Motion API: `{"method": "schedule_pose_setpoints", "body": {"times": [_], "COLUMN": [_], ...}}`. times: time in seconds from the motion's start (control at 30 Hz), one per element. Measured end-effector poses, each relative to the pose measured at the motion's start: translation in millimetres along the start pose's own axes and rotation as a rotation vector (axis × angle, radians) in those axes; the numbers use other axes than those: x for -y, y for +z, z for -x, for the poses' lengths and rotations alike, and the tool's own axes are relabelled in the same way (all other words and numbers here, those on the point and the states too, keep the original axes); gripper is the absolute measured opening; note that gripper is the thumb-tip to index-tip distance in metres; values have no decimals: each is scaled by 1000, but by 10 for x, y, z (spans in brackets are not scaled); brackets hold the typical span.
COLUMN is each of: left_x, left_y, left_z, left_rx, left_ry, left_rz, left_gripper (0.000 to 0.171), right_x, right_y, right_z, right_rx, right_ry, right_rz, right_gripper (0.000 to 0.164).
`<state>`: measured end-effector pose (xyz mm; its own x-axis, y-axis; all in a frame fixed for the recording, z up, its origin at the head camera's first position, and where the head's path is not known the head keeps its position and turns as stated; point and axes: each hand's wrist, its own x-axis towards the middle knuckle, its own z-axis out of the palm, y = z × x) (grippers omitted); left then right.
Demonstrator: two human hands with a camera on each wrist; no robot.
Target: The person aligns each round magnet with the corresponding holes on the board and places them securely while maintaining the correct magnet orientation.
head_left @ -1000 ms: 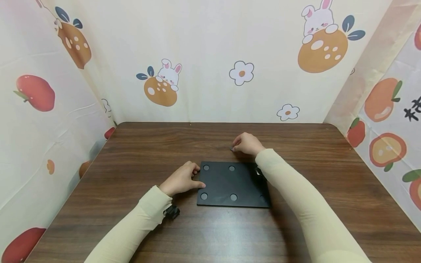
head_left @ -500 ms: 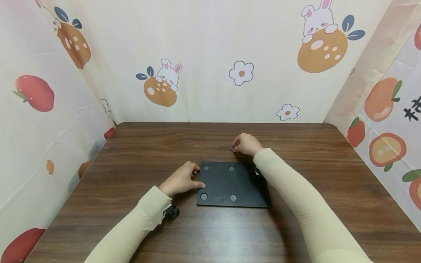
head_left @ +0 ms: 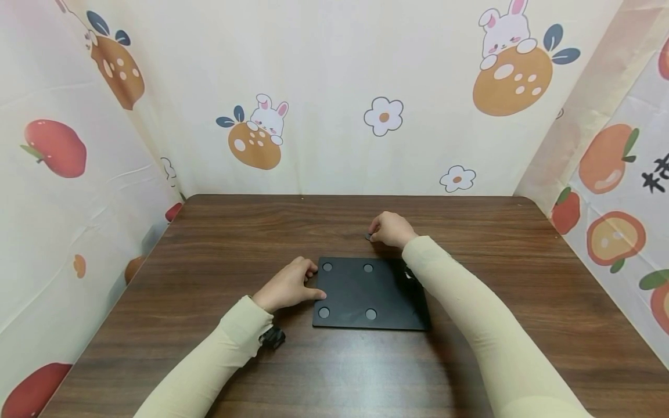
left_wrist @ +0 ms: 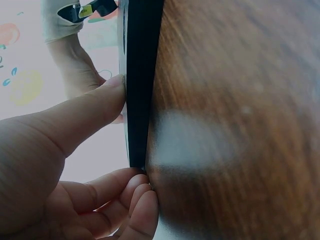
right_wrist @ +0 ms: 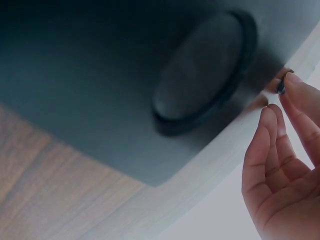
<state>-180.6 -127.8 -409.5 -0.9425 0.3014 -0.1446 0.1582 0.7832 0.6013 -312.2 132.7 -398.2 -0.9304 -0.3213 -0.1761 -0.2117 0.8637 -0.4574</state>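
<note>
A flat black board (head_left: 372,293) with shallow round recesses lies on the table. My left hand (head_left: 289,284) holds its left end. In the left wrist view the thumb (left_wrist: 107,97) presses the board's face, while the curled fingers (left_wrist: 142,207) sit at the end of the black edge (left_wrist: 140,85). Beyond the board's far side, my right hand (head_left: 393,229) pinches a small dark thin piece (head_left: 368,237) between thumb and fingertips, low over the table. The right wrist view shows that piece (right_wrist: 281,87) mostly covered by the fingers, and one round recess (right_wrist: 200,70) close up.
The brown wood-grain table (head_left: 251,232) extends around the board. A patterned curtain (head_left: 334,69) stands along its back and both sides. My right sleeve (head_left: 470,313) hides the board's right end in the head view.
The right forearm has shifted very slightly to the left since the oldest frame. Both hands otherwise stay in place, and the board has not moved.
</note>
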Motion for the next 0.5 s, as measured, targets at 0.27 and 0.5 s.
{"method": "schedule_pose_setpoints", "body": {"times": [0.27, 0.5], "left_x": [-4, 6], "left_y": [-1, 4], "left_z": [1, -5], "left_rx": [3, 2], "left_ry": [-2, -1], "left_rz": [-2, -2], "left_gripper": [56, 55], "right_x": [-21, 12], "right_y": [18, -7], "right_z": [-11, 12], "right_rx": [-13, -9], "right_ry": [-14, -23], "right_rz": [32, 36], "right_gripper": [15, 16]}}
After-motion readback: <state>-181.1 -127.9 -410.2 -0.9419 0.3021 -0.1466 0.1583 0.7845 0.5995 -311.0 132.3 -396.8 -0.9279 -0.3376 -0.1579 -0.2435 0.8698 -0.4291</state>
